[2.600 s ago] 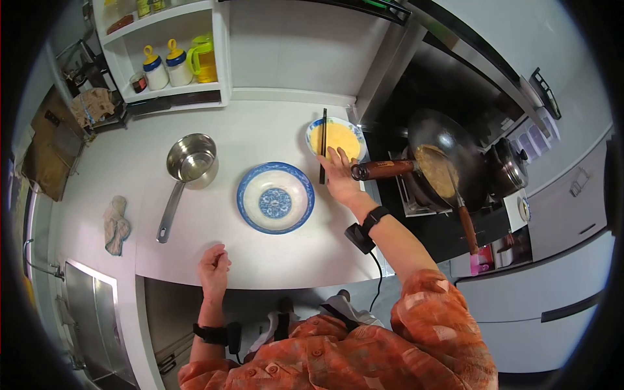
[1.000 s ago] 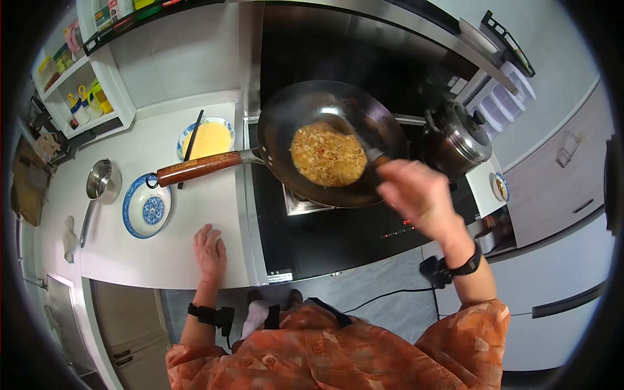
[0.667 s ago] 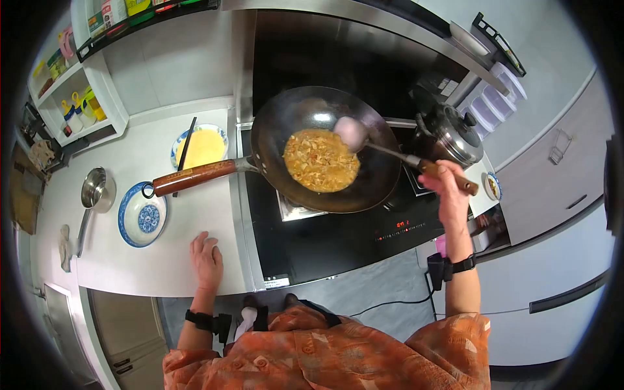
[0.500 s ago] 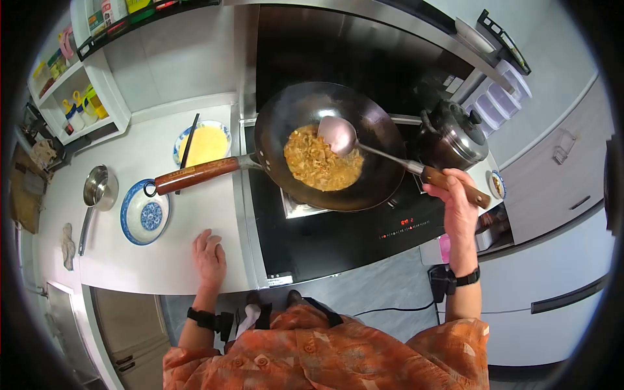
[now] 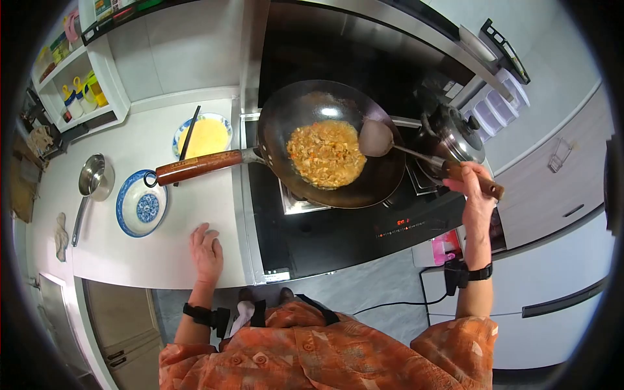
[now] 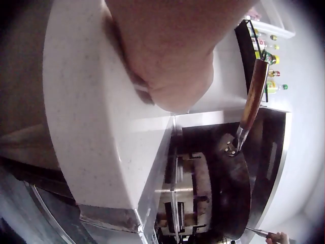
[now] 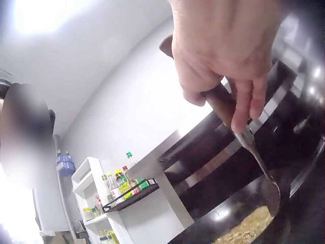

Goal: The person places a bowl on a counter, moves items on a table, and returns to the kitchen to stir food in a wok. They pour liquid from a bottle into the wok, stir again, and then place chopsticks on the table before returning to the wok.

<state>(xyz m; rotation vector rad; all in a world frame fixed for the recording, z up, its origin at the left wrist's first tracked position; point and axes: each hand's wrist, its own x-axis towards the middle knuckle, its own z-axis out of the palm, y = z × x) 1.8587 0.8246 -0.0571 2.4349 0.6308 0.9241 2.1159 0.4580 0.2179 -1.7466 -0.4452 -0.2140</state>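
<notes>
In the head view my right hand (image 5: 474, 188) grips the wooden handle of a wok spatula (image 5: 376, 138). The spatula's metal head lies against the right inner side of a dark wok (image 5: 325, 97), at the edge of chopped brown food in sauce (image 5: 325, 155). Seen from the right wrist, fingers curl around the handle and the spatula (image 7: 260, 165) slants down to the food. My left hand (image 5: 207, 253) rests on the white counter, fingers loosely bent, holding nothing. The wok's wooden handle (image 5: 198, 168) reaches out over the counter, beyond that hand.
A bowl of yellow liquid (image 5: 218, 120), with black chopsticks (image 5: 188, 133) across it, stands behind the wok handle. Left of these are a blue-rimmed bowl (image 5: 127, 208), a steel saucepan (image 5: 97, 177) and a cloth (image 5: 61, 237). A lidded pot (image 5: 455, 136) sits right of the wok.
My view has turned right to the stove. My right hand left the chopsticks and bowl, took hold of the wok spatula, and passed it over the food, then back right. My left hand stayed on the counter lately.
</notes>
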